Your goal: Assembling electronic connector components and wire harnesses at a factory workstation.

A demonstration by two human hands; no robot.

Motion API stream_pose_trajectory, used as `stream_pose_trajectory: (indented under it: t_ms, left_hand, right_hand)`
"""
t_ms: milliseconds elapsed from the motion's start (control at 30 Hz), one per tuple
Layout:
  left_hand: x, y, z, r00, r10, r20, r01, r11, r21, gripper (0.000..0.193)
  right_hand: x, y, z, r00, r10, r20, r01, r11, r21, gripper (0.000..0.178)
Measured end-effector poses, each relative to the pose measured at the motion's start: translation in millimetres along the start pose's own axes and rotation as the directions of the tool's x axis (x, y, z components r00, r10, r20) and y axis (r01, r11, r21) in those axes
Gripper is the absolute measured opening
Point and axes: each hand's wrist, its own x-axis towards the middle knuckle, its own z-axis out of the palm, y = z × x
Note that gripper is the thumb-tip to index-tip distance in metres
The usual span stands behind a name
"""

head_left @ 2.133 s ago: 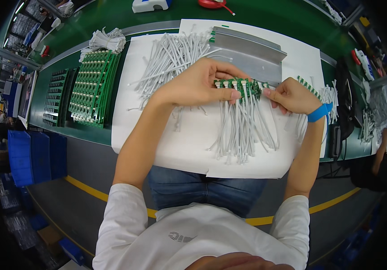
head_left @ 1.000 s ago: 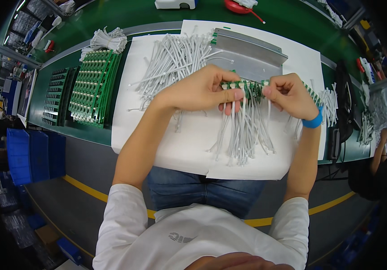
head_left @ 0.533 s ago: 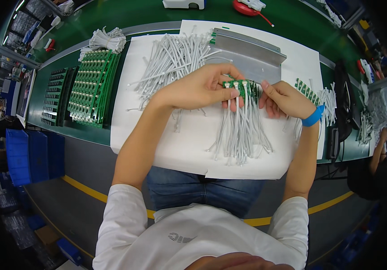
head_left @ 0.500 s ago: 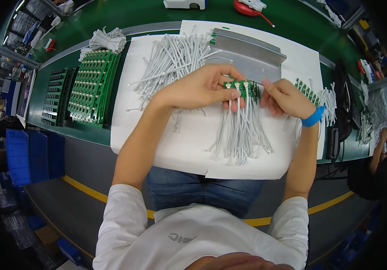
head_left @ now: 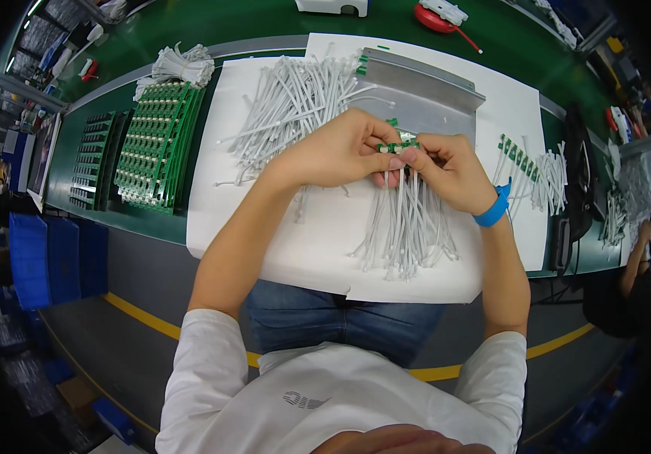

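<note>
Over the white sheet [head_left: 303, 257], my left hand [head_left: 337, 155] is closed on a strip of small green circuit boards [head_left: 407, 138], thumb on the near side. White connector cables [head_left: 409, 227] hang from the boards toward me and fan out on the sheet. My right hand [head_left: 454, 170], with a blue wristband, pinches at the right part of the same strip, thumb beside the left thumb. Its fingertips partly cover the boards and connectors. Behind my left hand spreads a loose pile of white cables [head_left: 288, 106].
An angled metal plate [head_left: 420, 79] lies behind the hands. At left stand green circuit-board panels [head_left: 151, 147], dark board strips [head_left: 91, 163] and a cable bundle [head_left: 183, 66]. At right lies another board strip [head_left: 518, 157] with cables [head_left: 548, 181]. Blue bins [head_left: 57, 261] stand lower left.
My right hand has moved left from beside the boards and now grips them next to my left thumb. The board strip appears tilted, with more boards covered by fingers.
</note>
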Motion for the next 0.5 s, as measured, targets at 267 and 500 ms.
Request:
stream_pose_trajectory:
  t_ms: [267, 500]
  left_hand:
    - [0, 13, 6, 0.996, 0.046, 0.071, -0.043, 0.998, -0.055, 0.015]
    - [-2, 14, 1, 0.995, 0.008, -0.099, -0.013, 0.998, -0.058, 0.018]
  right_hand:
    - [-8, -14, -17, 0.987, 0.012, 0.160, -0.071, 0.926, 0.370, 0.043]
    - [-14, -16, -61, 0.919, 0.390, 0.052, -0.368, 0.900, -0.233, 0.055]
